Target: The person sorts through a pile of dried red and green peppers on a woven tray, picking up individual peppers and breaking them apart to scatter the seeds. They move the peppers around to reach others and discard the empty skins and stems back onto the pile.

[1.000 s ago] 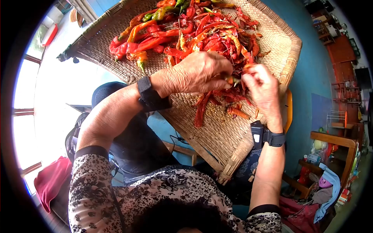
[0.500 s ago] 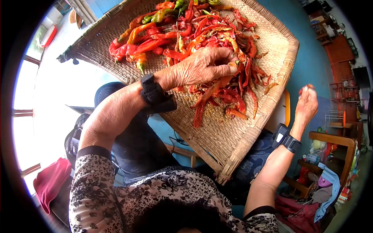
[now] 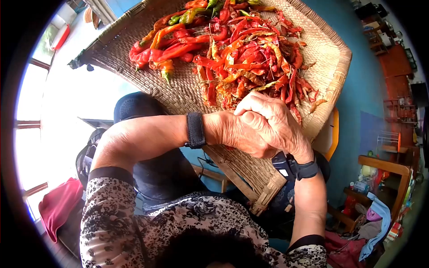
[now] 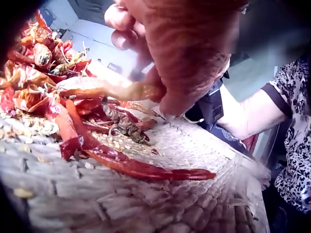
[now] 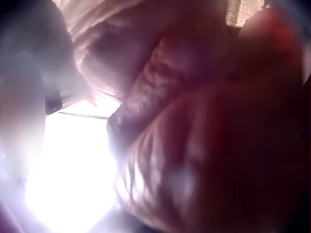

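Note:
Low over the woven tray (image 3: 324, 38), my two hands meet. The right hand (image 3: 283, 123) lies across the left hand (image 3: 243, 134), its fingers bent over it. The left wrist view shows a pale orange chili pepper (image 4: 109, 91), one end pinched at my left hand; the head view hides it. Below it, a long red chili pepper (image 4: 146, 169) lies on the weave beside pale seeds (image 4: 26, 128). Past my fingers is a heap of wrinkled red chili peppers (image 3: 254, 58). What my right fingers hold is hidden, and the right wrist view is dark and blurred.
Smoother red peppers (image 3: 178, 51) and a few greenish ones (image 3: 190, 17) lie at the tray's far left. The tray's near corner (image 3: 263, 203) points at the person's lap. To the right stands a wooden chair (image 3: 384, 163) with cloths on it.
The right hand reached out past the tray's right edge, then came back onto the left hand. My left hand has drawn nearer the body, away from the heap.

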